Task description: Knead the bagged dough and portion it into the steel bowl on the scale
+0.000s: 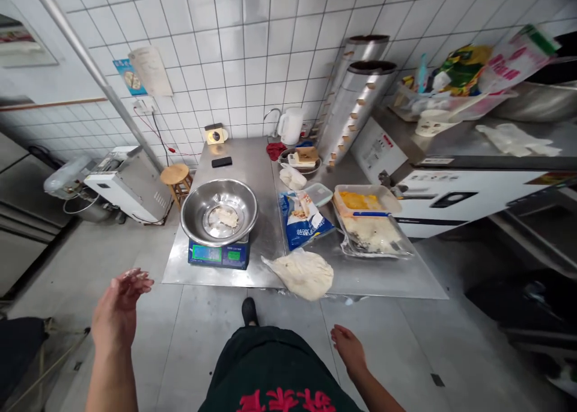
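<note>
The person stands back from the stainless-steel table [265,178], both hands empty with fingers loose: the left hand [118,309] is raised over the floor short of the table's near left corner, the right hand [349,349] hangs low by the hip. The pale flattened dough lump [304,274] lies at the near edge, just right of the round steel bowl [219,211] holding a little dough on the blue digital scale [219,254]; judging by this, weighing is between portions, and the next move calls for stepping in to reach the lump.
</note>
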Tool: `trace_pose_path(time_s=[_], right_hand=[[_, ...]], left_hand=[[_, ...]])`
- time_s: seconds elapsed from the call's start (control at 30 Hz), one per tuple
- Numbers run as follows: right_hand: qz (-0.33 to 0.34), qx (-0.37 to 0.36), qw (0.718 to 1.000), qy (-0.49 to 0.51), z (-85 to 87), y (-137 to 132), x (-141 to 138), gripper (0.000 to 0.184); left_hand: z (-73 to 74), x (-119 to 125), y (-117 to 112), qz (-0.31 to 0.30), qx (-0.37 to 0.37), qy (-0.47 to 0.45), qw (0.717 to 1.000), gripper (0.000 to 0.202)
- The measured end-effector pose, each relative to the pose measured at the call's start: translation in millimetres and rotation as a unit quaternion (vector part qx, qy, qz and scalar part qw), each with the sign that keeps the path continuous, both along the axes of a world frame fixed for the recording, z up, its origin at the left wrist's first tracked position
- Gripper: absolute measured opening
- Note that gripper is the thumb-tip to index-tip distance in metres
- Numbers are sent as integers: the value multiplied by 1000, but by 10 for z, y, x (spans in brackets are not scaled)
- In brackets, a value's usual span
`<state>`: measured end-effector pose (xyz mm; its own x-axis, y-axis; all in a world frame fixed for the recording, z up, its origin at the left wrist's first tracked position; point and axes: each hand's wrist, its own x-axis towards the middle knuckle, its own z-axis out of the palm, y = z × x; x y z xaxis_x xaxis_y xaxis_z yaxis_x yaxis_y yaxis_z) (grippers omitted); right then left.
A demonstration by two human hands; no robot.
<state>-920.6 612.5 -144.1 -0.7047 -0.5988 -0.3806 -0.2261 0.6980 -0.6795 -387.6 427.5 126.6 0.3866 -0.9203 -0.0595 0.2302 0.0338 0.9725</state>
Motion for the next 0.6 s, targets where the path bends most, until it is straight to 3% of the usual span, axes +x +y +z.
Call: trace_pose_path(time_s=[0.17, 0.33, 0.47, 0.6], right_hand=[[2, 16, 997, -76, -5, 152, -8, 39], [3, 26, 990, -139, -90, 267, 168, 34], [24, 1, 983, -185, -99, 57, 565, 39], [61, -48, 974, -211, 53, -487, 1059, 42]], left_hand=[[208, -131, 436, -16, 8, -18, 1000, 37], [222, -54, 683, -32, 12, -45, 998, 43], [171, 98, 579, -26, -2, -20, 999, 38], [90, 179, 181, -69, 10, 4, 998, 44]])
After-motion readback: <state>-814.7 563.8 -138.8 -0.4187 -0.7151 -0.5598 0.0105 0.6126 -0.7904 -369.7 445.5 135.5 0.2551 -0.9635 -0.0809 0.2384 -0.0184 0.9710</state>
